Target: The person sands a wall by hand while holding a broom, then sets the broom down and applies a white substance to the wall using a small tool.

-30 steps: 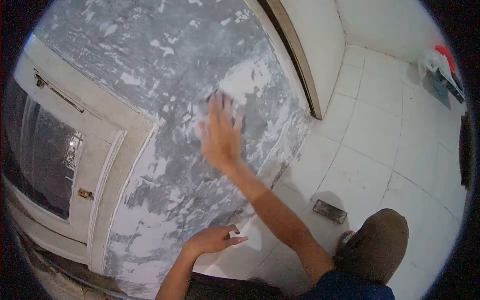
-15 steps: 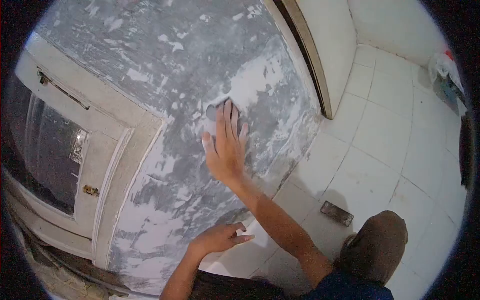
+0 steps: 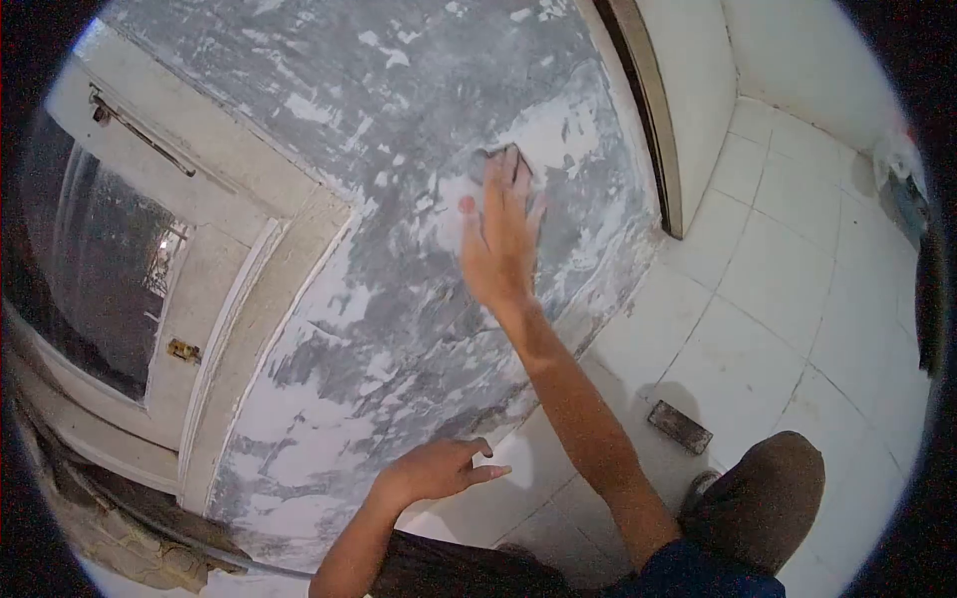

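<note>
Flat against the patchy grey-and-white wall [image 3: 419, 269], my right hand [image 3: 503, 249] presses a piece of sandpaper [image 3: 522, 167] under its fingertips. Only the dark edges of the sheet show around the fingers, and white dust coats the fingers and thumb. Below, my left hand [image 3: 434, 470] hangs in front of the wall's lower part. Its thumb and forefinger are apart, with nothing visible between them; the other fingers are partly hidden.
A rectangular dark block [image 3: 680, 428] lies on the white tiled floor [image 3: 738, 319] beside my bent knee [image 3: 768, 498]. A white window frame [image 3: 239, 299] with a latch borders the wall on the left. A door frame [image 3: 648, 120] stands at the right, with a plastic bag [image 3: 897, 169] beyond.
My right hand has slid up the wall a little with the sandpaper, and is blurred by motion. The view has shifted slightly. My left hand stays in nearly the same place.
</note>
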